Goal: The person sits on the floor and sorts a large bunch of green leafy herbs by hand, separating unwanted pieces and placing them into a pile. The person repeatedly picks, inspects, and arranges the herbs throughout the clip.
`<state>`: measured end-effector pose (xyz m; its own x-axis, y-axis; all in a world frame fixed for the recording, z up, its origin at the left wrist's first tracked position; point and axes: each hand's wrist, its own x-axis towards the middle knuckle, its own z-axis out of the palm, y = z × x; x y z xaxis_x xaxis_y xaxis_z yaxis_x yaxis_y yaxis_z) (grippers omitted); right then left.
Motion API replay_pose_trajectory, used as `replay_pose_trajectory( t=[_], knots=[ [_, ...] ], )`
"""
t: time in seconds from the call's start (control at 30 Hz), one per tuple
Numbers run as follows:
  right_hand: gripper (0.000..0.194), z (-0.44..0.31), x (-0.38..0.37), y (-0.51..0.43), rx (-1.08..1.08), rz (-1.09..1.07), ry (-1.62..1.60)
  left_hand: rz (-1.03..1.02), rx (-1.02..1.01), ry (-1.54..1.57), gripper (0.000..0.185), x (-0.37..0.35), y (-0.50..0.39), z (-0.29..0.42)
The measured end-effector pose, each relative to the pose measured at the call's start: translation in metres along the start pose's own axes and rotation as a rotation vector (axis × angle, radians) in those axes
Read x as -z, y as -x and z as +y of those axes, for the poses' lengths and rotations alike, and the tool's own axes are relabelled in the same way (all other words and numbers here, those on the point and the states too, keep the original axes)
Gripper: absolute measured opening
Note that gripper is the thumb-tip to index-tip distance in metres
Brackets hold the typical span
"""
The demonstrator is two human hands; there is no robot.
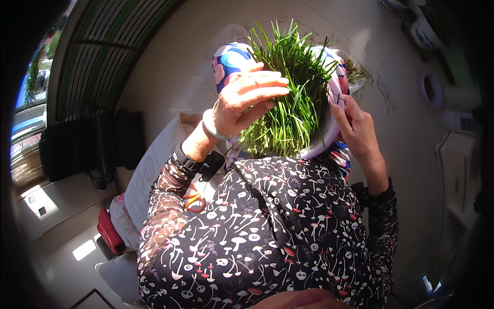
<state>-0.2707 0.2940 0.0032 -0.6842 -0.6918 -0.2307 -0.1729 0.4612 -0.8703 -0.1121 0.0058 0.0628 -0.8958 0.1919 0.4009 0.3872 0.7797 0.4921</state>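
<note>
A round lilac pot (332, 133) full of long green grass blades (297, 104) rests on my lap, its rim showing along the right side. My left hand (247, 94) lies against the left side of the grass, with fingers extended and the thumb apart from them. At the pot's right rim, my right hand (357, 123) has its thumb and forefinger pinched together on a short dark blade (338, 98). Its other fingers are curled and partly hidden. Grass covers the inside of the pot.
Orange-handled scissors (195, 201) lie beside my left forearm, near a white quilted cushion (154, 177). Loose dry grass (357, 71) is scattered on the floor (401, 150) beyond my knees. A lilac ring-shaped object (431, 90) and a white-and-blue pot (424, 33) stand at right.
</note>
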Motion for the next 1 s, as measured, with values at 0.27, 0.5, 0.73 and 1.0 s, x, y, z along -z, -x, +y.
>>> replay_pose_trajectory(
  t=[0.27, 0.5, 0.73, 1.0],
  knots=[
    [0.039, 0.017, -0.016, -0.032, 0.141, 0.018, -0.003, -0.153, 0.346, -0.161, 0.086, -0.035, 0.033, -0.03],
    [0.039, 0.034, -0.019, -0.037, 0.179, 0.015, -0.109, -0.189, 0.169, -0.053, 0.072, -0.041, 0.007, -0.025],
    [0.041, 0.058, -0.018, -0.037, 0.035, -0.06, -0.22, 0.445, 0.346, 0.295, 0.038, -0.02, 0.024, -0.028],
    [0.041, 0.067, -0.025, -0.039, 0.087, -0.041, -0.294, 0.549, 0.788, 0.854, 0.042, -0.037, 0.063, -0.035]
  ],
)
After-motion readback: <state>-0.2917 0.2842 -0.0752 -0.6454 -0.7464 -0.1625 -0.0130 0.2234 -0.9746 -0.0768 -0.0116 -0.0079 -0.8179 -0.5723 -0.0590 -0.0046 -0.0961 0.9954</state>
